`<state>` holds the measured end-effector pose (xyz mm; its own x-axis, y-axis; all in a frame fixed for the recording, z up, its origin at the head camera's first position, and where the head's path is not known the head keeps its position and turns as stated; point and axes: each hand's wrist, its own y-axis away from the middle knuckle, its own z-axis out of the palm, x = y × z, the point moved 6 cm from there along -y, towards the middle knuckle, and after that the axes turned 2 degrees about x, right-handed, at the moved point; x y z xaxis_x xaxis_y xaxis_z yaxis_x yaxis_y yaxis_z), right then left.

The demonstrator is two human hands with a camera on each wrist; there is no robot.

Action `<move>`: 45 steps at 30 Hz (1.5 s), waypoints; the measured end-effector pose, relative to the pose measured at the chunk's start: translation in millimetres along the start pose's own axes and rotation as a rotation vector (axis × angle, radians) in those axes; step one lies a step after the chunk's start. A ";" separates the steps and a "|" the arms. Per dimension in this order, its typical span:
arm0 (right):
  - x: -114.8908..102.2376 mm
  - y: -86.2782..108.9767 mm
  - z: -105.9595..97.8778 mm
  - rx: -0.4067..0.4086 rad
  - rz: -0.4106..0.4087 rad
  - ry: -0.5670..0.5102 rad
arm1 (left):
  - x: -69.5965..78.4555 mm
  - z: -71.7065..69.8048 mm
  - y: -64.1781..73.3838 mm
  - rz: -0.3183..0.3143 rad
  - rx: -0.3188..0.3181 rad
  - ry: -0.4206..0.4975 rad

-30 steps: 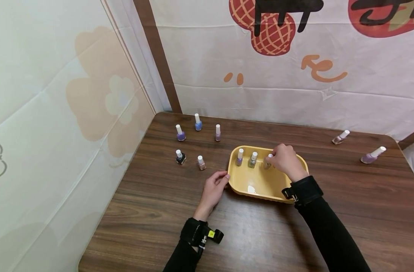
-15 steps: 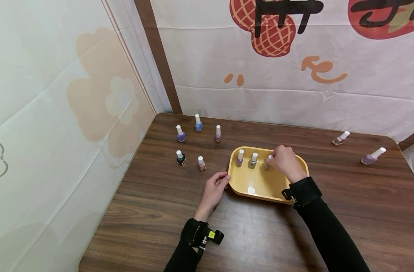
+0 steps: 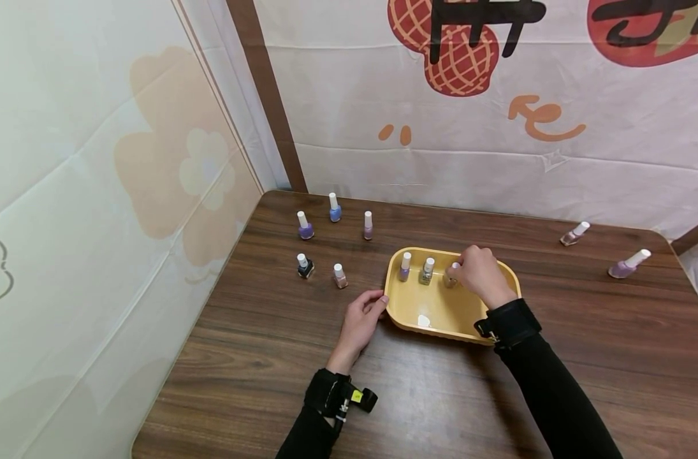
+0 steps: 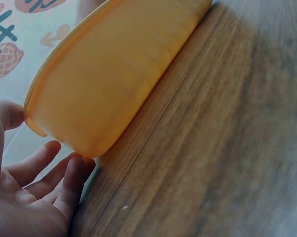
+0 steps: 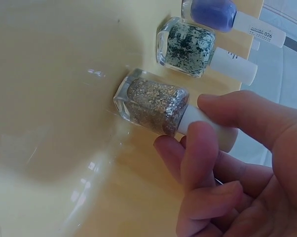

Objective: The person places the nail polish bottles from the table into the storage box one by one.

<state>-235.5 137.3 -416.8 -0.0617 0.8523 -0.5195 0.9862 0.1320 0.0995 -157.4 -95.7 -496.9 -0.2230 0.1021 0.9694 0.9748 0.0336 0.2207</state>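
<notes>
A yellow tray (image 3: pixel 440 311) sits on the table. My right hand (image 3: pixel 484 275) reaches into it, thumb and fingers pinching the white cap of a gold-silver glitter nail polish bottle (image 5: pixel 153 102), whose base is at the tray floor. Beside that bottle stand a nail polish with dark green flakes (image 5: pixel 188 48) and a purple nail polish (image 5: pixel 211 13), in a row along the far side. At the tray's left end, my left hand (image 3: pixel 360 324) holds it, thumb at the rim and fingertips against the lower wall (image 4: pixel 96 89).
Left of the tray stand a black nail polish (image 3: pixel 305 266), a pink one (image 3: pixel 340 276), a violet one (image 3: pixel 305 228), a blue one (image 3: pixel 334 211) and a mauve one (image 3: pixel 368 228). Two more, a brownish bottle (image 3: pixel 570 236) and a lilac bottle (image 3: pixel 621 268), are at the far right.
</notes>
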 end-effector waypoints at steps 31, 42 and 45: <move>-6.5 7.3 -19.8 0.012 0.005 0.027 | 1.2 0.8 -0.3 0.017 -0.003 0.014; 1.8 16.6 -75.1 0.140 0.028 0.029 | 15.2 0.7 5.0 0.015 -0.025 0.023; 13.6 17.8 -91.3 0.228 0.040 0.033 | 28.0 0.0 12.3 0.027 -0.024 0.022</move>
<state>-232.8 197.4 -344.6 -0.0227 0.8711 -0.4907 0.9969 -0.0173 -0.0768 -151.7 -92.5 -467.0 -0.1965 0.0804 0.9772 0.9805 0.0068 0.1966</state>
